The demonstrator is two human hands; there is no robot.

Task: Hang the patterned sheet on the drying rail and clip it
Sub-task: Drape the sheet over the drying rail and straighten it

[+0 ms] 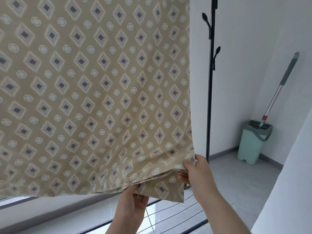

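Note:
The patterned sheet [94, 92], beige with grey diamonds and pale circles, hangs down from above the frame and fills most of the view. Its top edge and whatever it hangs from are out of sight. My right hand [197, 173] grips the bunched lower right corner of the sheet. My left hand [133, 201] pinches the bottom hem just left of that corner, from below. A black upright pole [210, 102] of the drying rack stands right of the sheet, with two black clips [206, 22] fastened to it, one above the other.
Thin black rack wires [168, 206] run low behind my hands. A pale green mop bucket [253, 142] with a mop handle [283, 80] stands in the far right corner against white walls. A white surface [287, 191] rises at the right edge.

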